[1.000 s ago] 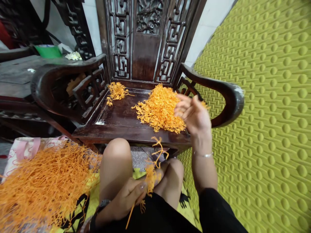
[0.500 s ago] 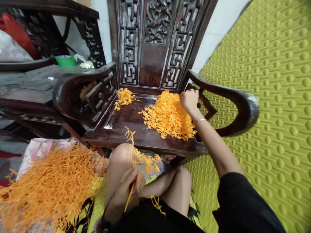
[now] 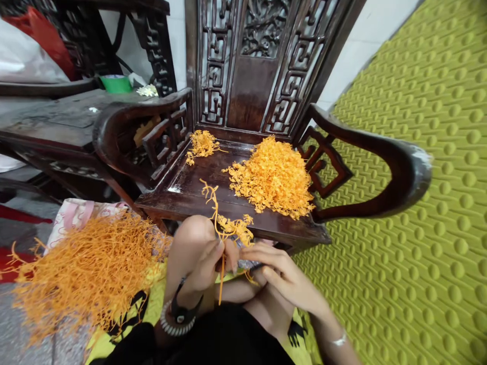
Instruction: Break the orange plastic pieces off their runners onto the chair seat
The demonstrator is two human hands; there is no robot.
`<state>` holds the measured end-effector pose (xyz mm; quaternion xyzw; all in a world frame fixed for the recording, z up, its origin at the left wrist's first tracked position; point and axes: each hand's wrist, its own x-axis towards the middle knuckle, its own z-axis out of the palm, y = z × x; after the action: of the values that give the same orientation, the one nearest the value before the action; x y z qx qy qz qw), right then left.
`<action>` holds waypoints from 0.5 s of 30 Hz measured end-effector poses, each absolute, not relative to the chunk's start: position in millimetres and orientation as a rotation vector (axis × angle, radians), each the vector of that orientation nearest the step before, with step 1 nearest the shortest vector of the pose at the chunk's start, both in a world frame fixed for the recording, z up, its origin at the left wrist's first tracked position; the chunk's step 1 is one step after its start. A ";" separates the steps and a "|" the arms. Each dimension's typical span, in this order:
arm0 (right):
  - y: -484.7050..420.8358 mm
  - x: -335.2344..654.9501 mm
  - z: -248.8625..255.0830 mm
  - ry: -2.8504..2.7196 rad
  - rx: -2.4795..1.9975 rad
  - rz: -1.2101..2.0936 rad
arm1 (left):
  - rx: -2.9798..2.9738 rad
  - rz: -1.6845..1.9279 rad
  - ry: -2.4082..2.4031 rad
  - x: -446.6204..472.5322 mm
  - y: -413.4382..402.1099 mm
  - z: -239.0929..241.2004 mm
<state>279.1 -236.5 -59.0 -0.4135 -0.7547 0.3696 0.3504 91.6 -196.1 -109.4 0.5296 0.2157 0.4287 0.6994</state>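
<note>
My left hand (image 3: 205, 263) is closed round a small bunch of orange plastic strands (image 3: 228, 228) held upright over my knees. My right hand (image 3: 279, 274) sits just right of it, fingers pinching at the same bunch. On the dark wooden chair seat (image 3: 198, 187) in front lies a big heap of short orange pieces (image 3: 274, 175) and a small heap (image 3: 201, 143) at the back left. A large pile of long orange strands (image 3: 87, 268) lies on a bag at my left.
The carved chair has curved armrests on the left (image 3: 125, 121) and right (image 3: 384, 152). A green studded mat (image 3: 418, 228) covers the floor at right. A dark low table (image 3: 49, 121) with a green bowl (image 3: 116, 83) stands at the left back.
My right hand has come back from the big heap on the chair seat down to the bunch at my knees. My left hand has raised the bunch slightly.
</note>
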 end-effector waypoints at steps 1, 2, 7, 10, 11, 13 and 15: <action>-241.3 276.9 -72.4 -1.822 -1.103 0.970 | 1.200 0.937 0.443 95.6 -196.1 -111.2; -243.8 274.6 -86.3 -1.665 -1.123 1.001 | 1.221 0.910 0.401 98.9 -196.5 -112.0; -242.5 254.1 -131.8 -1.093 -1.079 1.289 | 1.329 0.718 0.283 106.5 -203.0 -106.1; -242.2 244.9 -126.4 -0.947 -1.003 1.258 | 1.336 0.659 0.295 110.6 -206.1 -108.1; -242.5 244.3 -121.9 -0.890 -0.962 1.256 | 1.325 0.658 0.308 112.9 -206.8 -110.9; -243.5 246.1 -113.3 -0.774 -0.885 1.284 | 1.289 0.684 0.343 118.7 -208.1 -118.2; -245.0 248.7 -106.9 -0.691 -0.819 1.352 | 1.244 0.729 0.393 125.1 -209.9 -124.0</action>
<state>248.7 -245.0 -106.9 -0.3604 -0.3041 0.5954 0.6505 125.1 -209.9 -124.0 0.5658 0.1787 0.3315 0.7335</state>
